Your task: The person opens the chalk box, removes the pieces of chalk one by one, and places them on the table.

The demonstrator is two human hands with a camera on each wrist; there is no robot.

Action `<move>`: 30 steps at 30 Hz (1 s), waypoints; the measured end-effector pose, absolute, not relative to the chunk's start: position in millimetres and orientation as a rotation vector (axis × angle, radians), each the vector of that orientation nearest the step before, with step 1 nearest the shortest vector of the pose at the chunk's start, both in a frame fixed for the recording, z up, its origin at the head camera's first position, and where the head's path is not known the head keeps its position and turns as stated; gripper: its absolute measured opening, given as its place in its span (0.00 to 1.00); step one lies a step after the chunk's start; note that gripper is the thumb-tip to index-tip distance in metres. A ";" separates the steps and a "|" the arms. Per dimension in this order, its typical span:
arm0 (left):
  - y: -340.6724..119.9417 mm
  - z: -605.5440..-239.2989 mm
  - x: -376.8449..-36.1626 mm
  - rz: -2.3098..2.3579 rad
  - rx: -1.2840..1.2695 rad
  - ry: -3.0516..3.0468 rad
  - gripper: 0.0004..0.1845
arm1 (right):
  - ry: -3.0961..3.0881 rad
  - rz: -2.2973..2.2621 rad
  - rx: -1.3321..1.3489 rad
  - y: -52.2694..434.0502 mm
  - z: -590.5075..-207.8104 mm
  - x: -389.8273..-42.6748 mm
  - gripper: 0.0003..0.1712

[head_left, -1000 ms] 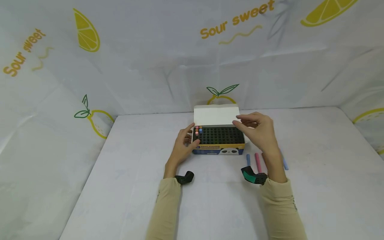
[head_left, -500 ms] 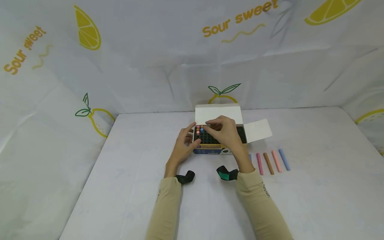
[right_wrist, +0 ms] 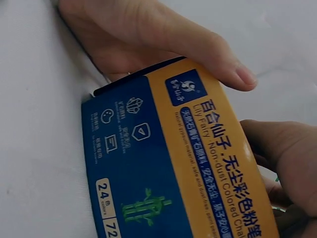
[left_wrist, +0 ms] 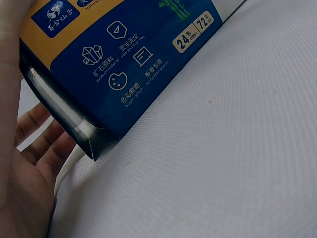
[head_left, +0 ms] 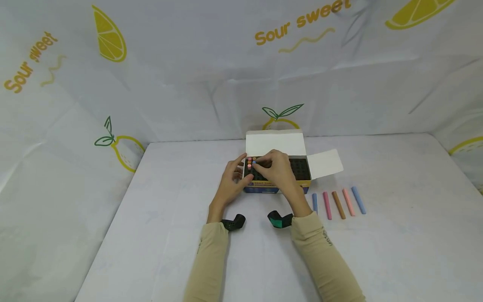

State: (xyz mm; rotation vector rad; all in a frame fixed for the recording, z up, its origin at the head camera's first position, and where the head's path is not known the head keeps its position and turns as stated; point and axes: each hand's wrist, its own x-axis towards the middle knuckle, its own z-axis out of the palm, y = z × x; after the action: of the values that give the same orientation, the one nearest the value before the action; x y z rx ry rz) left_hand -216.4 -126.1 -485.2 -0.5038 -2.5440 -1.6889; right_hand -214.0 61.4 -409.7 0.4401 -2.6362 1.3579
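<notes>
**Head view: both hands at the open chalk box**

Head view places the chalk box (head_left: 277, 176) at mid-table, lid flap raised at the back and a side flap folded out to its right. Its black grid tray carries a few coloured chalk ends (head_left: 250, 161) in the back-left corner.

The left hand (head_left: 231, 180) grips the box's left end, thumb lying over the front top edge and fingers wrapped behind the end panel; the left wrist view confirms the fingers (left_wrist: 37, 141) behind the box corner. The right hand (head_left: 277, 167) sits over the left part of the tray, fingertips bunched together just beside the chalk ends. Whether they pinch a stick cannot be told; the wrist view shows only curled fingers at the box's upper edge.

Right of the box, well clear of both hands, five loose chalk sticks (head_left: 338, 204) lie side by side on the white table (head_left: 170, 235): blue, pink, brown, light pink, blue. Backdrop cloth (head_left: 188, 84) shows lemon prints.
</notes>
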 end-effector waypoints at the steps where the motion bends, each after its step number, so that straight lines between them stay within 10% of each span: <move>1: -125.9 -484.8 -216.2 -1.688 -0.503 -2.544 0.48 | -2.640 1.340 0.432 60.5 -410.0 -213.8 0.12; 30: -125.8 -485.1 -216.4 -1.667 -0.499 -2.548 0.51 | -2.495 1.364 0.328 48.8 -408.2 -218.9 0.13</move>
State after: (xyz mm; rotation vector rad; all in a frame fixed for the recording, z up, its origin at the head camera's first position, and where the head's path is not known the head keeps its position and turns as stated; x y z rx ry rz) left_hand -216.4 -125.8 -485.1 -0.4989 -2.5484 -1.6672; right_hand -218.9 48.8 -408.2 0.3279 -2.4949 1.3638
